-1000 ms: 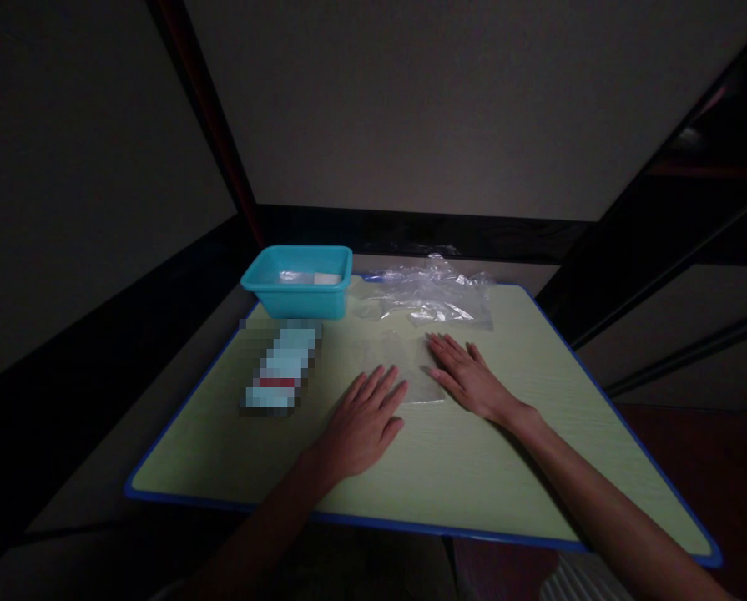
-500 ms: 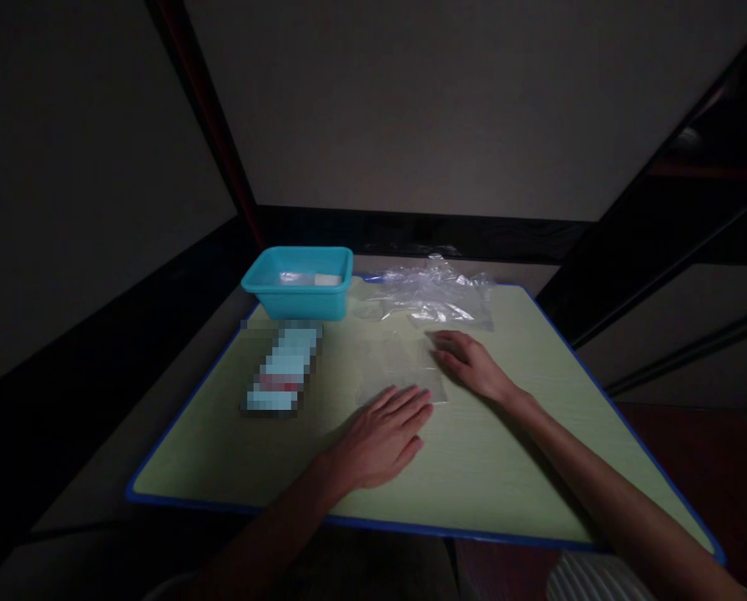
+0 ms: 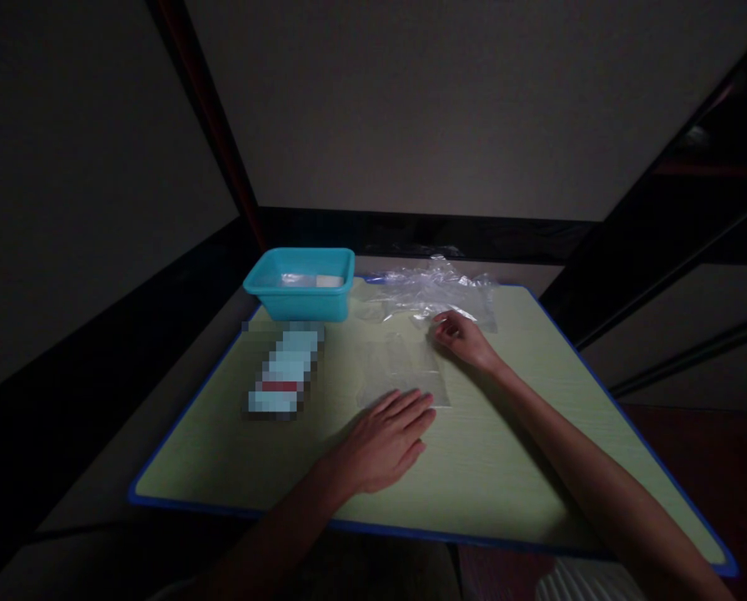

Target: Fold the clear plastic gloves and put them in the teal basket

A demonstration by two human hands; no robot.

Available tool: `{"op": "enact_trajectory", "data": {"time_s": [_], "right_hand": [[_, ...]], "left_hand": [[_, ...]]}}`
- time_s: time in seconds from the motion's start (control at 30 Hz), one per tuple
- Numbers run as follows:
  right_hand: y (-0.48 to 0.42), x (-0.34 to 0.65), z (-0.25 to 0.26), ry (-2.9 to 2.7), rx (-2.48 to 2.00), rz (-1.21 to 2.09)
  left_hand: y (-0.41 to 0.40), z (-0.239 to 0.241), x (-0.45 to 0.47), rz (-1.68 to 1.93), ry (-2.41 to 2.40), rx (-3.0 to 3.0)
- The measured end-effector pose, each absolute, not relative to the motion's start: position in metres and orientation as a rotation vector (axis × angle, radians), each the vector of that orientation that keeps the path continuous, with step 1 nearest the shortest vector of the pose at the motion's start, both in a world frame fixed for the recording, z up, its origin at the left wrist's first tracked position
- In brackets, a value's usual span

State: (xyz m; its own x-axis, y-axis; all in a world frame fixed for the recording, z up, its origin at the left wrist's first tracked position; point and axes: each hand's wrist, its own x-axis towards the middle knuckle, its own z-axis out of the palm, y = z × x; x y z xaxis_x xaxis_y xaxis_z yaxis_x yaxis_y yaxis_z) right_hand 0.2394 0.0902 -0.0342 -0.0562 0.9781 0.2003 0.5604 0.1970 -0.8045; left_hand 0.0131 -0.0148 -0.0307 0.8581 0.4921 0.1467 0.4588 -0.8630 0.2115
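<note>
My left hand lies flat with fingers outstretched, its fingertips over the near edge of a clear plastic bag spread flat on the table. My right hand is beside the bag's far right corner, its fingers curled in toward the thumb. Whether anything thin is pinched there I cannot make out. Just beyond that hand is a crumpled heap of clear plastic bags, shiny and wrinkled, at the table's far edge.
A turquoise plastic basin stands at the far left of the table, with clear and whitish things inside. A blurred-out phone-like slab lies in front of it. The pale green table has a blue rim; a wall stands behind it.
My right hand has shifted slightly away from me, and its fingers have curled from a stretched pose. My left hand stays flat on the bag.
</note>
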Motion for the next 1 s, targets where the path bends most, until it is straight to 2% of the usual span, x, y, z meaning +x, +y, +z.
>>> {"op": "enact_trajectory", "data": {"time_s": [1.0], "right_hand": [[0.090, 0.229, -0.038, -1.509, -1.273, 1.159]], "left_hand": [[-0.015, -0.027, 0.014, 0.280, 0.726, 2.869]]}}
